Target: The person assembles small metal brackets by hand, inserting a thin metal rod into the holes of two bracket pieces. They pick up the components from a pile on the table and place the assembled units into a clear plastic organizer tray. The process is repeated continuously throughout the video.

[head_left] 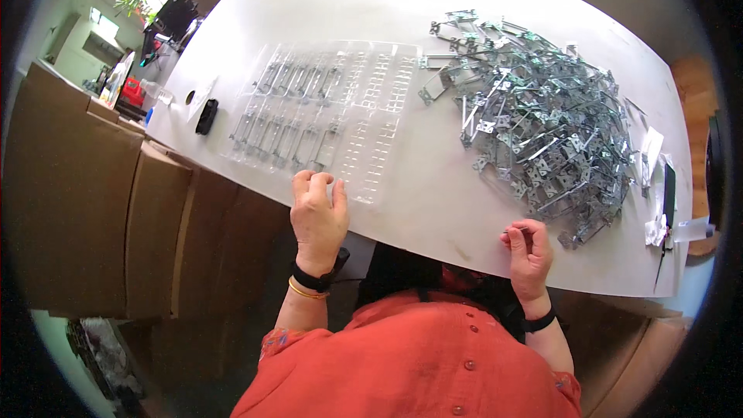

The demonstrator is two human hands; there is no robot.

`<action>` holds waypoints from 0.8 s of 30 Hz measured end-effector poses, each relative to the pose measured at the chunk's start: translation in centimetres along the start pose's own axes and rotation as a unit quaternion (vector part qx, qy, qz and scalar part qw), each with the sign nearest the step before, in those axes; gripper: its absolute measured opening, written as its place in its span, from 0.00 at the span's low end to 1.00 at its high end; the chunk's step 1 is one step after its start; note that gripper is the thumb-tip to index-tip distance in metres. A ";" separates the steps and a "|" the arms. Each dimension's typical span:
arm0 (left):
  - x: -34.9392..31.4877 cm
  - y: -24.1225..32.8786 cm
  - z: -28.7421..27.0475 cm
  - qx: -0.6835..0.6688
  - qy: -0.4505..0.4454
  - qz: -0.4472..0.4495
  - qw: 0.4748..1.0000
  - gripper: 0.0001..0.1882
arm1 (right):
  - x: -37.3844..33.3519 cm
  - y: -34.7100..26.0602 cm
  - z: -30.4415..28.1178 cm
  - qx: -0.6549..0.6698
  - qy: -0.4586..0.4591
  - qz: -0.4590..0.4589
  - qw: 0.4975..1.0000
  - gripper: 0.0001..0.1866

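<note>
A clear plastic tray (379, 139) with rows of moulded slots lies at the left of the table. Two rows of thin metal brackets (267, 135) fill its left part. At its near edge, my left hand (317, 213) is closed, fingertips at the near end of the last metal bracket (329, 142) in the nearer row. My right hand (529, 255) is held by the table's front edge, below a heap of loose metal brackets (549, 124). Its thumb and fingers are pinched together; a small dark sliver shows at the tips, too small to name.
The white table (433, 186) has a curved far edge. A black object (207, 117) sits left of the tray. Right of the heap lie a black-bladed tool (669, 193), white paper scraps (650, 151) and a clear bottle-like piece (693, 230). Cardboard boxes (73, 201) stand at left.
</note>
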State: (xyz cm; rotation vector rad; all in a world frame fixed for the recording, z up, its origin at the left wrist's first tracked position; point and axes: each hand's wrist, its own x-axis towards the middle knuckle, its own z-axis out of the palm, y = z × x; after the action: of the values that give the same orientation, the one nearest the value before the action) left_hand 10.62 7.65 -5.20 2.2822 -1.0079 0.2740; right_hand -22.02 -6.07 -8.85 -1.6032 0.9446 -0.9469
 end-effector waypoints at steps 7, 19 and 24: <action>-0.5 -1.3 -0.7 -0.022 -0.027 0.009 0.999 0.07 | 0.2 -0.2 0.1 -0.002 -0.004 -0.006 1.000 0.06; 1.7 -0.7 -1.0 0.055 -0.012 0.047 0.997 0.21 | 0.0 0.2 -0.2 0.023 -0.005 0.024 0.999 0.05; 2.1 -1.2 -0.7 0.076 -0.044 0.038 0.995 0.31 | 0.0 0.5 -0.3 0.027 -0.008 0.024 0.999 0.05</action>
State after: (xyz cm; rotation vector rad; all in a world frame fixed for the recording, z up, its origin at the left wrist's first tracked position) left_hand 12.96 7.44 -4.33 2.4148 -1.1549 0.2932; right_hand -22.34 -6.22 -9.32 -1.5338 0.9345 -0.9177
